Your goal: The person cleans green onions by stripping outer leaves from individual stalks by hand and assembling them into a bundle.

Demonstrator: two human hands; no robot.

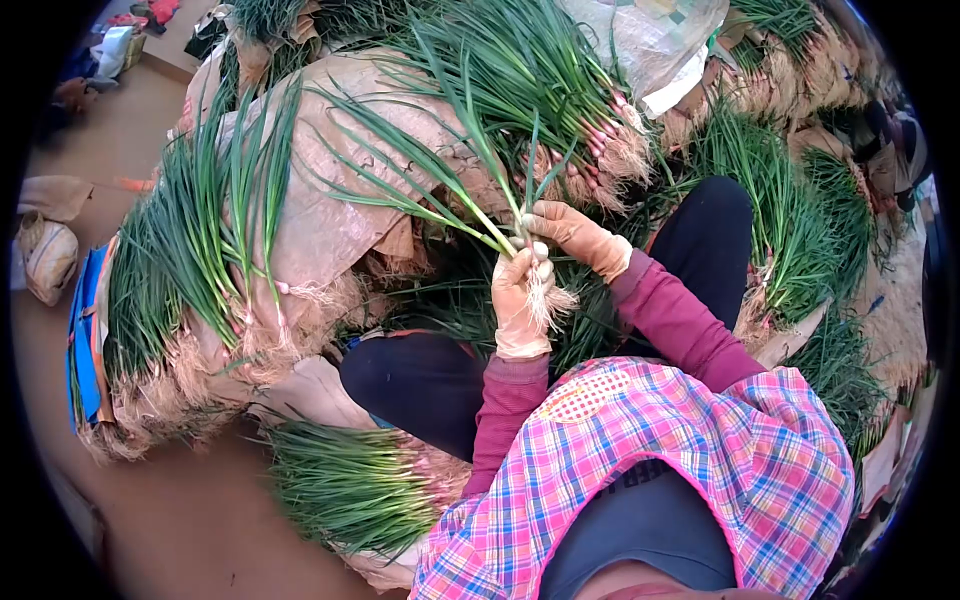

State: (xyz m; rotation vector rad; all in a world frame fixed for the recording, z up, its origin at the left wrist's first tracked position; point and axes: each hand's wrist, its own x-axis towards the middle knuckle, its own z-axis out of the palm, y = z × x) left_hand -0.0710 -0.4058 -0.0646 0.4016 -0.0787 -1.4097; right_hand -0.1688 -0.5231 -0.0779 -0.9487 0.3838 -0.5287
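Pink-and-blue checked cloth top: [660, 410] closest of all, over dark clothes, perhaps to keep the dirt off.
Little bunch of green, onion-like plants: [484, 220] up in front of the knees, between both hands, with long leaves pointing up and away and stringy tan roots [540, 300] hanging down.
Left hand in a thin tan glove: [512, 295] its grip is wrapped around the pale stems, just above the roots. Holding there seems smart, because the stems are firm and the leaves could bend.
Right hand in a thin tan glove: [575, 238] its grip looks pinched on the same stems, right beside the left hand. Two hands so close may help keep the plants together.
Dark trouser knees: [415, 385] bent out to both sides, which leaves room for the hands.
Big green row on the left: [200, 240] leaves one way, roots the other, maybe so the plants stay tidy. Some lie on a dusty pinkish sheet [335, 180], perhaps to keep them off the brown floor [200, 500].
Fat green pile at the top: [540, 80] just past the hands, pinkish stem ends toward the person, likely easy to reach.
Short green pile below the knee: [355, 480] roots toward the person, leaves pointing away.
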